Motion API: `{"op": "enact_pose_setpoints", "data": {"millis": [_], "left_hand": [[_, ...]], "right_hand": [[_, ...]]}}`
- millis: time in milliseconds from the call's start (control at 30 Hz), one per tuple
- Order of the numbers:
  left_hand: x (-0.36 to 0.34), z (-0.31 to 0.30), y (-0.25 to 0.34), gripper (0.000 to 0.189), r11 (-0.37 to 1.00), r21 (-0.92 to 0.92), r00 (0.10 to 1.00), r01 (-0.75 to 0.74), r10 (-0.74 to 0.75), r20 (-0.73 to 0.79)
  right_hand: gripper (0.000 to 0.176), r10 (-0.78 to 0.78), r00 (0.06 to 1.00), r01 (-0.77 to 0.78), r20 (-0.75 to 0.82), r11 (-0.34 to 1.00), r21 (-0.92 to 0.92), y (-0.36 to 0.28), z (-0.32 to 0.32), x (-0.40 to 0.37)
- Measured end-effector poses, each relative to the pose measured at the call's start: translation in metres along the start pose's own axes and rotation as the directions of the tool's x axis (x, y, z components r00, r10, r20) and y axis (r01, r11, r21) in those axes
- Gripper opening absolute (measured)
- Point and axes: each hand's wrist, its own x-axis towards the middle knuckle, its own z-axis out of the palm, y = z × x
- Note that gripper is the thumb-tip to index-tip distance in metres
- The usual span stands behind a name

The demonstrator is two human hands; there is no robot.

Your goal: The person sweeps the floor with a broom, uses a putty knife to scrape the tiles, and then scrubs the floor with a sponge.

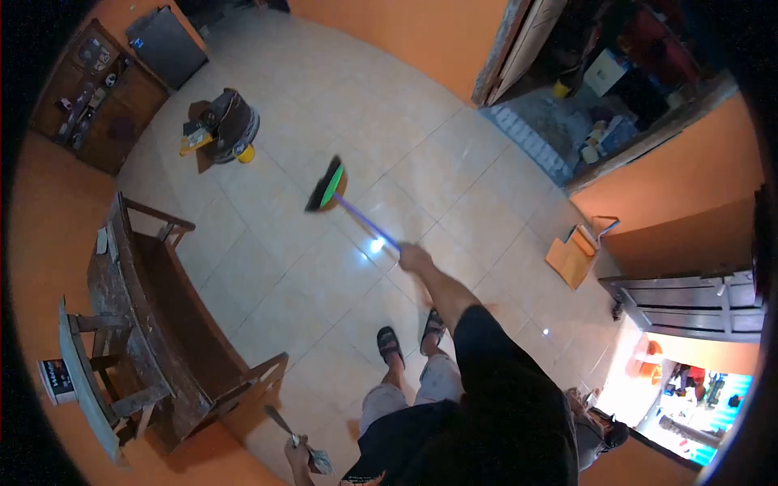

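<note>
My right hand point(416, 257) is wrapped round the purple handle of a broom point(369, 219), with the arm stretched forward. The broom's green head point(331, 188) with dark bristles rests on the tiled floor ahead of my feet. Low in the view, my left hand point(298, 454) is closed around a flat, brush-like tool point(279, 421). Its dark handle end sticks up beyond the fingers, and a greyish, wider end point(322, 462) shows on the other side. My sandalled feet point(391, 344) stand on the floor between the hands.
Left stands a wooden bench point(194, 316), with a paint can point(58, 381) behind it. A dark round container point(235, 121) with a yellow cup point(245, 153) sits farther off. Right, a paint roller point(585, 239) lies by an orange sheet point(571, 263). Doorways open at right.
</note>
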Motion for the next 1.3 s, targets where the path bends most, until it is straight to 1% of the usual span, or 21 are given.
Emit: {"op": "enact_pose_setpoints", "data": {"millis": [67,100,167,233,267,333,367,400,433,467,533,600,667,733,767,867,967,1033,1167,1267,1300], "left_hand": [[-0.017,0.013,-0.011,0.008,0.973,0.194,0.989,0.125,-0.108,-0.097],[-0.018,-0.006,-0.055,0.011,0.987,-0.132,0.990,0.095,-0.080,0.112],[-0.026,-0.033,-0.118,0.020,0.649,-0.647,0.857,0.400,-0.015,0.515],[-0.040,-0.016,-0.124,0.018,0.757,-0.452,0.848,0.473,-0.252,0.465],[-0.041,-0.008,-0.129,0.018,0.762,-0.381,0.819,0.523,-0.328,0.470],[-0.029,0.009,-0.139,0.017,0.725,-0.331,0.755,0.604,-0.387,0.530],[-0.016,0.015,-0.144,0.017,0.662,-0.353,0.706,0.661,-0.390,0.591],[0.003,0.023,-0.149,0.017,0.336,-0.392,0.502,0.856,-0.362,0.786],[0.014,0.030,-0.134,0.018,0.809,-0.194,0.735,0.555,-0.367,0.571],[0.003,0.053,-0.059,0.019,0.922,0.301,0.894,0.244,-0.334,0.299],[0.055,0.063,-0.037,0.022,0.903,0.369,0.927,-0.220,0.076,0.368],[0.098,0.094,0.018,0.027,0.782,0.620,0.989,-0.065,-0.032,0.143],[0.096,0.123,0.087,0.028,0.849,0.516,0.991,-0.109,0.054,0.119],[0.145,0.138,0.092,0.025,0.867,0.373,0.942,-0.331,0.278,0.188],[0.172,0.145,0.091,0.024,0.852,0.293,0.898,-0.434,0.384,0.214],[0.017,0.195,0.252,0.019,0.742,0.543,0.917,-0.394,0.274,0.290],[0.059,0.177,0.236,0.015,0.731,0.483,0.870,-0.482,0.336,0.361],[0.043,0.170,0.245,0.016,0.719,0.379,0.807,-0.582,0.455,0.376],[0.000,0.135,0.237,0.012,0.848,0.393,0.932,-0.355,0.291,0.215],[-0.040,0.128,0.213,0.012,0.855,0.448,0.965,-0.262,0.230,0.127],[-0.041,0.124,0.194,0.010,0.718,0.566,0.905,-0.404,0.405,0.132]], "right_hand": [[0.042,0.112,0.994,-0.112,-0.012,0.994,0.022,0.001,-0.036,0.069],[0.042,0.085,0.992,-0.072,-0.098,0.988,0.136,0.013,-0.040,0.076],[0.044,0.149,0.968,-0.070,-0.201,0.933,0.352,0.059,-0.033,0.036],[0.043,-0.060,0.899,0.202,-0.434,0.935,0.290,0.165,0.013,-0.018],[0.038,-0.039,0.897,0.087,-0.440,0.992,0.089,0.208,0.028,-0.068],[0.041,0.068,0.956,-0.040,-0.284,0.994,0.103,0.268,0.041,-0.205],[0.043,0.147,0.967,-0.122,-0.206,0.984,0.129,0.287,0.042,-0.278],[0.045,0.219,0.966,-0.198,-0.136,0.968,0.153,0.294,0.035,-0.350],[0.045,0.383,0.917,-0.308,-0.111,0.858,0.411,0.287,0.022,-0.409],[0.042,0.111,0.948,-0.059,-0.299,0.982,0.179,0.333,0.051,-0.462],[0.040,0.227,0.966,-0.215,-0.125,0.971,0.107,0.287,-0.004,-0.525],[0.039,0.292,0.949,-0.259,-0.119,0.938,0.232,0.251,-0.027,-0.533],[0.039,0.376,0.920,-0.316,-0.109,0.877,0.362,0.217,-0.050,-0.528],[0.038,0.473,0.877,-0.381,-0.081,0.788,0.485,0.201,-0.064,-0.532],[0.039,0.388,0.902,-0.286,-0.191,0.866,0.411,0.220,-0.039,-0.510],[0.038,0.179,0.835,-0.046,-0.521,0.965,0.258,0.307,0.039,-0.361],[0.043,0.322,0.818,-0.143,-0.476,0.917,0.373,0.324,-0.020,-0.214],[0.041,0.373,0.813,-0.329,-0.447,0.928,0.176,0.354,-0.057,-0.128],[0.033,0.652,0.726,-0.304,-0.218,0.588,0.749,0.341,-0.133,-0.098],[0.023,0.641,0.759,-0.202,-0.116,0.401,0.894,0.390,-0.052,-0.131],[0.013,0.610,0.683,-0.106,-0.401,0.626,0.772,0.416,0.016,-0.144]]}}
